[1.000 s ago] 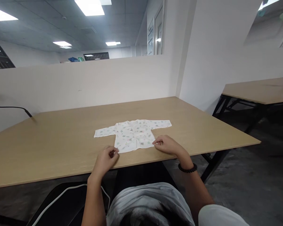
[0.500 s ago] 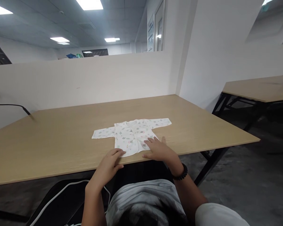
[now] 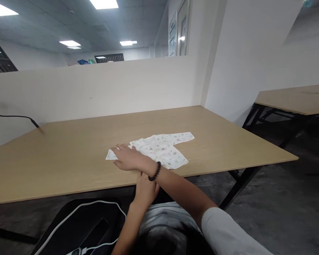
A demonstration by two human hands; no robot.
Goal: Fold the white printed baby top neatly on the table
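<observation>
Right hand (image 3: 127, 158) over shirt's (image 3: 172, 154) nine-o'clock sleeve (image 3: 110, 155), grip released; left hand (image 3: 146, 187) at shirt's six o'clock, grip hidden, can't tell.

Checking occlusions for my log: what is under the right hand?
The right hand is over one sleeve of the shirt; the sleeve's end shows, but most of it is covered.

Matt cloth shirt (image 3: 172, 156), smooth wood-look tabletop (image 3: 69, 159)
</observation>
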